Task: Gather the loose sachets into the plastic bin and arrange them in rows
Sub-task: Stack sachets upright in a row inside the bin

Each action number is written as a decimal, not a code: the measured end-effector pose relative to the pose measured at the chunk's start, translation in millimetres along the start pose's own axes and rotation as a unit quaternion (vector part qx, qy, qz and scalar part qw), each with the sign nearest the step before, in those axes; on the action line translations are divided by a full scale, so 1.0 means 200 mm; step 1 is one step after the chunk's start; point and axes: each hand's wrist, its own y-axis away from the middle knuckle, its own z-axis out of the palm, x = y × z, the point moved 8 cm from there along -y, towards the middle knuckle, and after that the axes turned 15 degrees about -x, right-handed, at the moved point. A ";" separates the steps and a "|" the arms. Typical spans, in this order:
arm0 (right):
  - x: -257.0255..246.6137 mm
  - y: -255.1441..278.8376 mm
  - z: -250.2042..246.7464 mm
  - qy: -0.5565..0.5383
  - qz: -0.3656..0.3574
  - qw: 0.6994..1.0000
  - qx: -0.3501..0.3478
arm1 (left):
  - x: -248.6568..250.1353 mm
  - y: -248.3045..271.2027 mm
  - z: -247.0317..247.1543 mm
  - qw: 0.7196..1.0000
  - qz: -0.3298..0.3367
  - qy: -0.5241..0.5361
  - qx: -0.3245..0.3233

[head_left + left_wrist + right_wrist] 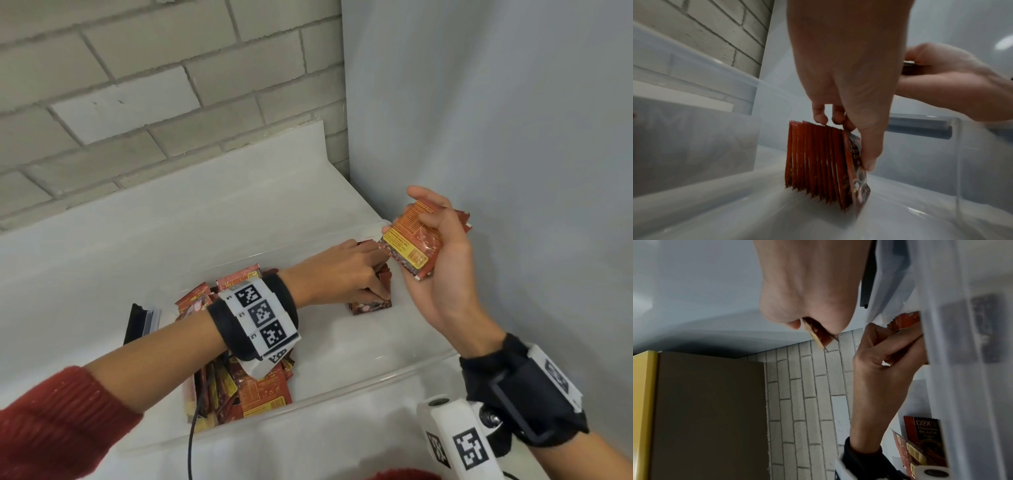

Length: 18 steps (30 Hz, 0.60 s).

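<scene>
A clear plastic bin [394, 375] lies on the white counter. At its far right end stands a row of red sachets [370, 306] on edge. My left hand [380, 270] grips this row [818, 162], with fingers on the top edges and the thumb flat against the front sachet. Just above the bin's right end, my right hand [428, 233] holds a small stack of red-and-yellow sachets [407, 246]. The right wrist view shows that stack [818, 335] pinched between thumb and fingers. A loose pile of sachets [253, 390] fills the bin's left end under my left forearm.
A black flat object [137, 322] leans beside the bin's left end. The brick wall [137, 102] rises behind the counter and a grey wall [496, 137] closes the right side. A black cable [193, 428] hangs over the bin's near left corner.
</scene>
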 end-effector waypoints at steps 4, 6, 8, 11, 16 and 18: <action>0.01 0.00 -0.01 -0.009 0.008 1.000 0.016 | -0.01 0.01 0.01 1.000 0.008 0.009 0.010; 0.02 0.00 -0.01 -0.012 0.011 1.000 0.018 | -0.01 0.01 0.02 1.000 0.014 0.017 0.006; 0.02 0.00 0.00 -0.009 0.014 1.000 0.013 | -0.03 0.00 0.05 0.999 0.011 0.039 -0.014; 0.02 -0.01 0.02 -0.010 0.013 1.000 -0.006 | -0.05 -0.01 0.05 0.994 0.024 0.099 -0.028; 0.04 -0.01 0.04 0.006 0.027 0.999 -0.038 | -0.16 0.13 -0.15 0.964 -0.016 0.254 0.075; 0.05 -0.01 0.04 0.022 0.035 0.998 -0.040 | -0.23 0.22 -0.23 0.944 -0.071 0.297 0.127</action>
